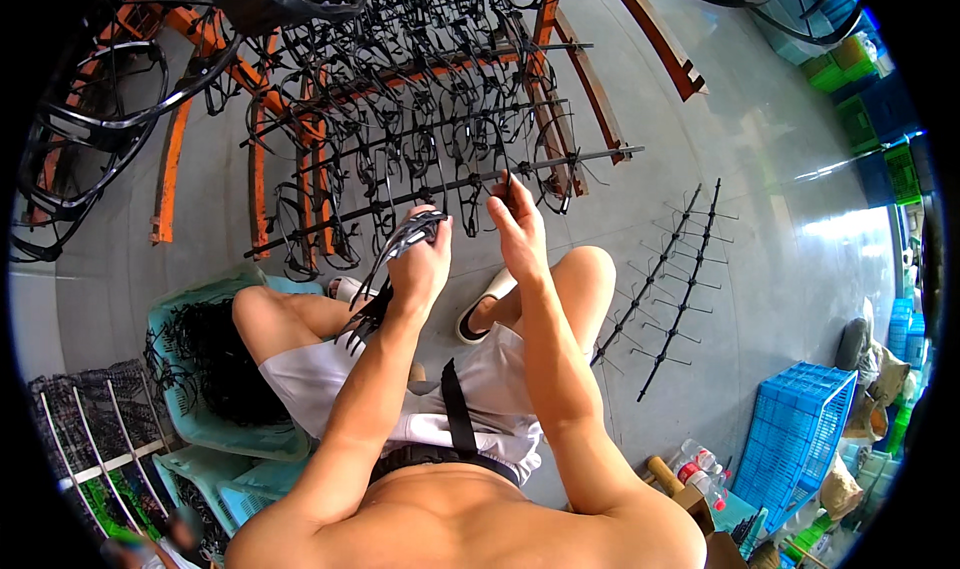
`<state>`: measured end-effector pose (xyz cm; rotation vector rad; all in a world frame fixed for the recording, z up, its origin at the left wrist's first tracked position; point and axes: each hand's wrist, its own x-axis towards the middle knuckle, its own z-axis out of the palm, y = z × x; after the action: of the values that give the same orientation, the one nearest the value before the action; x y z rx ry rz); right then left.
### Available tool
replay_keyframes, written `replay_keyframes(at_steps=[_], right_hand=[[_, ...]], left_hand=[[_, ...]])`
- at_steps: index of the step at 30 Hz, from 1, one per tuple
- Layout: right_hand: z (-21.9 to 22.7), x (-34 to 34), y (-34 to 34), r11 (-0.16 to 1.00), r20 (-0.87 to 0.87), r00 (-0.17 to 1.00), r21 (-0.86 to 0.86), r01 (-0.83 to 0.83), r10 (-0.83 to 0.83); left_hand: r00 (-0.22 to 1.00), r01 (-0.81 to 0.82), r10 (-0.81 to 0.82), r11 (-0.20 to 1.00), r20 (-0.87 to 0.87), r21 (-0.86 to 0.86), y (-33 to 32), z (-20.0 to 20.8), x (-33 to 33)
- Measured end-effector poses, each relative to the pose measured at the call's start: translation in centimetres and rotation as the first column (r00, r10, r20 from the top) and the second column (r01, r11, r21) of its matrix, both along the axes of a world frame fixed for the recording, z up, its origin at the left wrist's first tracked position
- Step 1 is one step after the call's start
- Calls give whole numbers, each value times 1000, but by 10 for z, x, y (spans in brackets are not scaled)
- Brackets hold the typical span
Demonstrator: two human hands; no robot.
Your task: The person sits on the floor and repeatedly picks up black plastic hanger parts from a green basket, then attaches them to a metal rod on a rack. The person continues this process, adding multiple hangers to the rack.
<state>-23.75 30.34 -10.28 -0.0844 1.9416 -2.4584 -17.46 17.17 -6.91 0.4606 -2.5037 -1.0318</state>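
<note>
My left hand (pixel 420 267) is closed round a bunch of thin, glossy black curved pieces (pixel 405 237), whose ends trail down past my wrist toward my lap. Just to its right, my right hand (pixel 522 231) reaches up to the nearest black hanging bar (pixel 465 182). Its fingers are bent together on a slim black piece (pixel 507 177) at that bar; the fingertips are partly hidden. Many similar black looped pieces (pixel 400 94) hang in rows from bars on an orange metal rack (pixel 312 129) in front of me. Their exact kind I cannot tell.
At my left knee stands a pale teal crate (pixel 230 441) heaped with dark thin pieces. Two black bars with wire hooks (pixel 683 299) lie on the grey floor to the right. Farther right are a blue basket (pixel 800 414) and plastic bottles (pixel 702 469). Large black frames (pixel 100 124) hang at left.
</note>
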Motion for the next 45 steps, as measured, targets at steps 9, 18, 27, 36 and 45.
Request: replay_keyframes(at_steps=[9, 18, 27, 36, 45], right_hand=[[66, 60, 9, 864, -123, 856, 30, -503, 502], [100, 52, 79, 981, 1, 981, 39, -192, 192], [82, -33, 94, 962, 90, 983, 238, 135, -160], [20, -106, 49, 957, 101, 993, 289, 27, -58], [18, -105, 46, 993, 156, 987, 114, 19, -37]], left_hand=[[938, 340, -217, 406, -272, 848, -4, 67, 47], [914, 399, -175, 233, -365, 887, 18, 57, 40], [935, 354, -341, 913, -97, 202, 72, 25, -2], [981, 193, -195, 979, 25, 65, 67, -3, -28], [977, 208, -206, 977, -46, 42, 66, -4, -33]])
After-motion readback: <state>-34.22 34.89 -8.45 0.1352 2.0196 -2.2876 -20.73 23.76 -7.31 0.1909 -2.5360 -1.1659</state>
